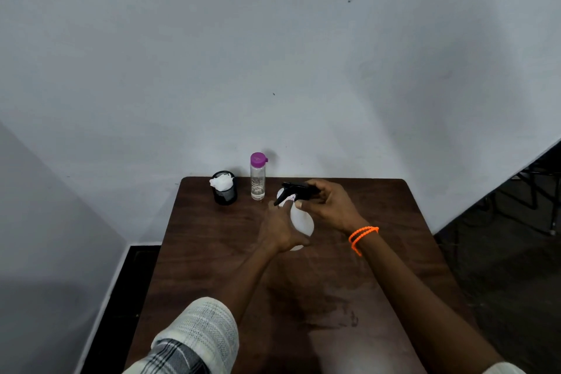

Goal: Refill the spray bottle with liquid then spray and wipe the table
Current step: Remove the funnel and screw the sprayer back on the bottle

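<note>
A white spray bottle (pixel 301 218) with a black trigger head (pixel 296 190) stands on the dark wooden table (pixel 212 252), near its far middle. My left hand (pixel 280 229) holds the bottle's body from the left side. My right hand (pixel 329 205) grips the black trigger head from the right, thumb toward the neck. A clear bottle with a purple cap (pixel 258 176) stands upright just behind and to the left, holding some clear liquid. A crumpled white cloth (pixel 221 181) sits in a black mesh cup (pixel 225 193) at the far left.
The table's far edge meets a white wall (pixel 273 70). Floor drops away on both sides of the table, and dark chair legs (pixel 534 188) show at the right. An orange band circles my right wrist.
</note>
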